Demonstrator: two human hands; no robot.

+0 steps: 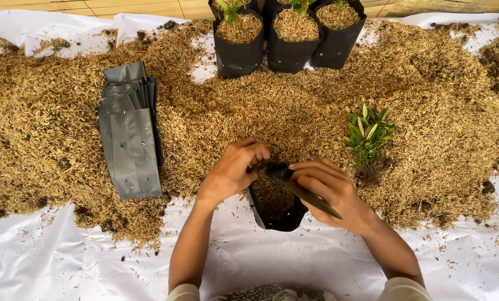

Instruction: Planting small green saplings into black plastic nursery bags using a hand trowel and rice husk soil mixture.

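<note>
A small black plastic grow bag (277, 218) stands on the white sheet in front of me, its mouth held wide and some rice husk inside. My left hand (234, 170) pinches the rim on the left side. My right hand (330, 192) grips the rim on the right and pulls it outward. Rice husk (271, 120) lies in a broad heap just beyond the bag. A bunch of small green seedlings (368, 132) lies on the husk to the right of my right hand.
A stack of flat, empty black grow bags (130, 142) lies on the husk at the left. Three filled black bags (288, 33) with seedlings stand at the back. The white plastic sheet (65, 256) covers the ground under everything.
</note>
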